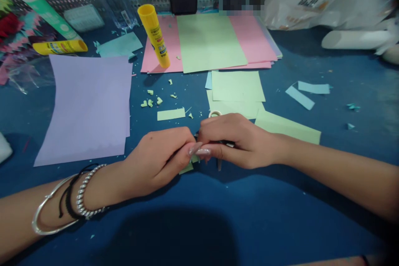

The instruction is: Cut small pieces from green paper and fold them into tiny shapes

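Note:
My left hand (165,156) and my right hand (238,141) meet at the fingertips over the middle of the table. Both are closed in a pinch on a small piece of light green paper (187,169), mostly covered by my fingers. Scissors (215,113) lie beneath my right hand; a ring handle shows behind it and a blade tip in front. Beyond my hands are a green paper strip (171,114) and several small folded green cut-outs (159,100), some heart-like. Green sheets (238,86) lie just behind my right hand.
Lilac sheets (90,108) lie at left. An upright yellow glue stick (154,35) stands by stacked pink paper (252,41). Another yellow glue stick (60,47) lies at back left. Blue strips (313,87) are at right, a white plastic bag (299,0) behind.

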Demonstrator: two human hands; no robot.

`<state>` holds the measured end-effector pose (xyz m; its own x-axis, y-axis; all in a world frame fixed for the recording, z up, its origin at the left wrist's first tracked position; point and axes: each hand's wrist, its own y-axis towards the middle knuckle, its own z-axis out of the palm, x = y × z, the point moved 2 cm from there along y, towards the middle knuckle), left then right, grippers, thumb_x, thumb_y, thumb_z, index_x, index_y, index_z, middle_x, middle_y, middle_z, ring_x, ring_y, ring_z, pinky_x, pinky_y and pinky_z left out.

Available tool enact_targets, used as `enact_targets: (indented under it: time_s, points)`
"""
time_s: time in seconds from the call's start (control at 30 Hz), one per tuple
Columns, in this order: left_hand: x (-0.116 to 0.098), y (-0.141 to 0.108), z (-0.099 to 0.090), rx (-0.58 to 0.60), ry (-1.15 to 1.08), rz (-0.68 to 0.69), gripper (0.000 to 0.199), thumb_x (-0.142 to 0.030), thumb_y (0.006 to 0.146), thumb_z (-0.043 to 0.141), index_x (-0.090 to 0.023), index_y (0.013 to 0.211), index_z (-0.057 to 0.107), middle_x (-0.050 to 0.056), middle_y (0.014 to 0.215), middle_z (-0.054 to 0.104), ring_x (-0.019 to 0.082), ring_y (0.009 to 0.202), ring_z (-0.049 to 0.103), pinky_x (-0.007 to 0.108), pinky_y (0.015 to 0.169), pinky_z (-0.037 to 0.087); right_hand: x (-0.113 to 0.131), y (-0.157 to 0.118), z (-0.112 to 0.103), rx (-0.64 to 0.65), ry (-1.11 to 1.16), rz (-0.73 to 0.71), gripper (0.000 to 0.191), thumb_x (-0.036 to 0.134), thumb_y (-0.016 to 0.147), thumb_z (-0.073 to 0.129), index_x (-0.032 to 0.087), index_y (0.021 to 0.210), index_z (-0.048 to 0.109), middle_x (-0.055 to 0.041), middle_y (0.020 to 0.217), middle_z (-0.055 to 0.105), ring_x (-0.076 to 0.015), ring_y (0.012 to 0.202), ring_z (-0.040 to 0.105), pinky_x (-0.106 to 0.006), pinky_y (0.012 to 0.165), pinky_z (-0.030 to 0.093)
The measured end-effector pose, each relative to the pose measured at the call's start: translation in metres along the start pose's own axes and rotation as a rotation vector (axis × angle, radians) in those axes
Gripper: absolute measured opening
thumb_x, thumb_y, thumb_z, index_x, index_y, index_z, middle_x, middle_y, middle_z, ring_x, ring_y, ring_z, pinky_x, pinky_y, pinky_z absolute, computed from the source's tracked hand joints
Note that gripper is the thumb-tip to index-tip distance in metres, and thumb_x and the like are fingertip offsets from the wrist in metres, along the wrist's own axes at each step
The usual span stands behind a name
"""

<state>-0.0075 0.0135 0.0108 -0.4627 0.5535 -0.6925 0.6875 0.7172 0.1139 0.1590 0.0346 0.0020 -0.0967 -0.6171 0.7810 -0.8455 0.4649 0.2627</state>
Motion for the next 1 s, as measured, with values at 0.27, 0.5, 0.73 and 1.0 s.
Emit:
enact_targets:
  time_s: [0.27,0.5,0.73,1.0]
  points:
    - [0.001,-0.001,0.001,-0.005,0.081,-0.016,0.023,-0.017,0.088,0.031,-0.018,0.067,0.041,-0.002,0.061,0.045,0.009,0.052,0.041,0.021,0.05,0.035,0.0,0.0,0.0,-0.052,-0.059,-0.001,0.021,0.025,0.091,0.042,0.014,0.081,0.057,0.0004,0.066,0.055,-0.0082,0.064,0.048,-0.02,0.064,0.037]
    - [0.001,-0.001,0.0,0.032,0.099,0.067,0.019,-0.015,0.088,0.032,-0.018,0.073,0.043,-0.002,0.065,0.047,0.009,0.055,0.043,0.021,0.053,0.036,0.001,-0.001,0.001,-0.089,-0.111,-0.063,0.021,0.022,0.09,0.043,0.014,0.079,0.059,-0.0004,0.066,0.06,-0.0089,0.063,0.047,-0.021,0.062,0.039]
    - [0.002,0.0,-0.003,0.001,0.138,-0.036,0.028,-0.018,0.091,0.026,-0.019,0.064,0.033,-0.004,0.056,0.036,0.01,0.05,0.035,0.023,0.05,0.031,0.005,-0.007,0.011,-0.306,-0.807,-0.138,0.023,0.025,0.086,0.046,0.018,0.066,0.053,0.0031,0.054,0.05,-0.011,0.055,0.04,-0.026,0.05,0.027]
    - [0.006,-0.001,0.004,0.047,0.214,0.0,0.027,-0.02,0.091,0.033,-0.018,0.064,0.032,-0.005,0.056,0.036,0.009,0.048,0.033,0.022,0.048,0.026,0.024,-0.008,0.017,-0.283,-1.095,-0.26,0.021,0.02,0.082,0.052,0.017,0.061,0.05,0.0044,0.052,0.043,-0.0106,0.048,0.032,-0.026,0.045,0.02]
